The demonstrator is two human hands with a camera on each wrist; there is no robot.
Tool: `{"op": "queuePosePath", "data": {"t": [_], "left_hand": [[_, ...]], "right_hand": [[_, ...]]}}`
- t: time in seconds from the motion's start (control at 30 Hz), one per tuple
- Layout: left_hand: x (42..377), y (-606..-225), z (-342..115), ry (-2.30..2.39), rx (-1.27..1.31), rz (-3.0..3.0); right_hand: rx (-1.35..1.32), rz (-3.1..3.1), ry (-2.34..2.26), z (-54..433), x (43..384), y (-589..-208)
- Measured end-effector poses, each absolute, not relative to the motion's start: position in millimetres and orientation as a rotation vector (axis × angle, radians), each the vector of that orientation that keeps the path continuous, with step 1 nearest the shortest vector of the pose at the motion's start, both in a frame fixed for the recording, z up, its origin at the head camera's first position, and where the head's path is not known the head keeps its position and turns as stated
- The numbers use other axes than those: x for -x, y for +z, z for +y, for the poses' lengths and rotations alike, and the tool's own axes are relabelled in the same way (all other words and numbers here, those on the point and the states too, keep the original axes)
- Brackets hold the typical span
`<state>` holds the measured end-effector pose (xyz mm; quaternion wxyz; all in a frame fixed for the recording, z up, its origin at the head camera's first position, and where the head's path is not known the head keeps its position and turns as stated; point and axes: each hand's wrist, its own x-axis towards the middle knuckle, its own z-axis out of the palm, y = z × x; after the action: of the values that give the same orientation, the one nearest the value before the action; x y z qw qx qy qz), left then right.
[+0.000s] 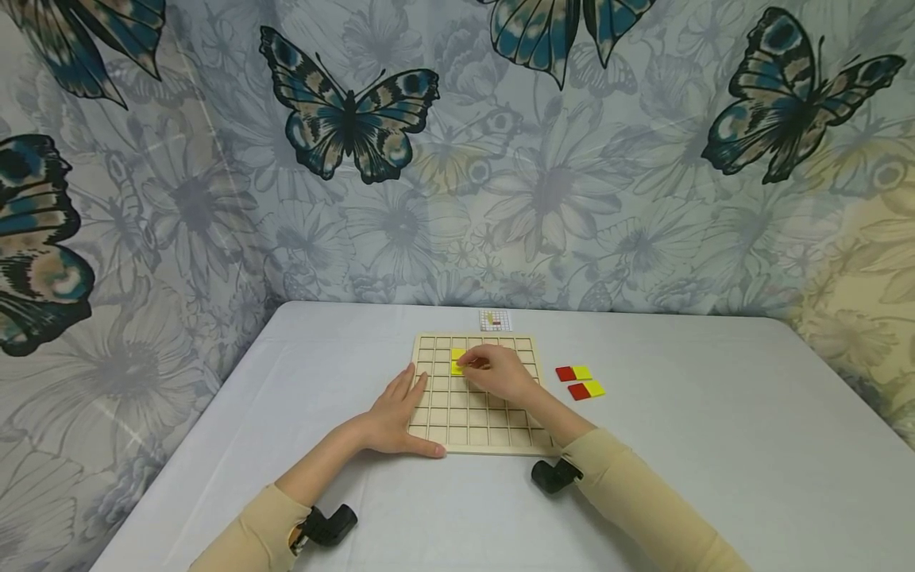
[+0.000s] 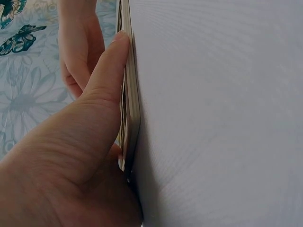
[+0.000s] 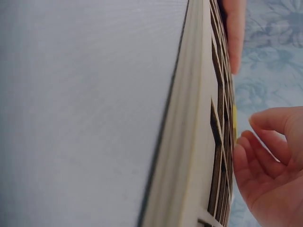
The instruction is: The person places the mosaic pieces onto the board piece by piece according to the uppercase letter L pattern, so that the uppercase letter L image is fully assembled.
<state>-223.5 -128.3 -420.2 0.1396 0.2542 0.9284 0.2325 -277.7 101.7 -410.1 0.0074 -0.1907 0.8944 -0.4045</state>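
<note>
A square wooden grid board lies on the table, with yellow tiles in its upper left part. My left hand rests at the board's near left corner, fingers spread along the left side and thumb along the front edge. Over the board, the right hand has its fingertips at the yellow tiles and partly hides them. In the right wrist view its thumb and bent fingers stand apart, with nothing visible between them, close to a yellow tile.
Right of the board lie two red tiles beside two yellow tiles. A small card with a printed grid lies behind the board. The white table meets a butterfly-patterned cloth at the back.
</note>
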Motion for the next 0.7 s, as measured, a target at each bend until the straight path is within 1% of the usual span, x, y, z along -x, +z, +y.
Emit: {"op": "queuePosePath", "data": {"t": [0.7], "left_hand": [[222.3,-420.0,-128.9,0.692,-0.731,2.682]], "right_hand": [[0.406,2.732,-1.311,133.1,264.5,-405.0]]}}
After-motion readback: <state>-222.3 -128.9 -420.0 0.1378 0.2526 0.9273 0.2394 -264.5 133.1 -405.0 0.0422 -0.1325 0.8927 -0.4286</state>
